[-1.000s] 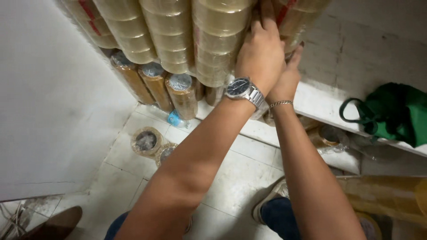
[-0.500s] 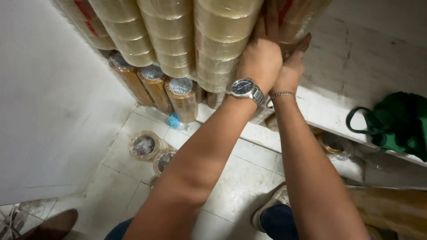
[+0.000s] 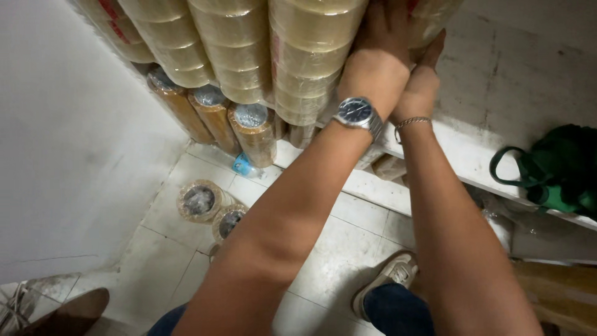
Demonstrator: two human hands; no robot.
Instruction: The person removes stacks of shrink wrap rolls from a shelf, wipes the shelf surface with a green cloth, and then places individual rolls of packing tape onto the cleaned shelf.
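Note:
Plastic-wrapped stacks of clear tape rolls [image 3: 311,56] lean in a row across the top of the view. My left hand [image 3: 379,59], with a wristwatch, lies pressed against the right side of one stack. Beside and partly behind it is my right hand [image 3: 423,81], wearing a thin bracelet; its fingers point up against the neighbouring stack [image 3: 438,18]. The fingertips of both hands are cut off by the frame edge or hidden.
Stacks of brown tape rolls [image 3: 255,130] stand below the clear ones. Two loose rolls [image 3: 199,200] lie on the tiled floor near a small blue object [image 3: 242,165]. A white shelf [image 3: 472,162] carries a green bag [image 3: 559,174]. A white wall is at left, my shoe [image 3: 388,277] below.
Both hands have slid a little upward along the tape stacks and stay pressed together. The view has tilted slightly downward.

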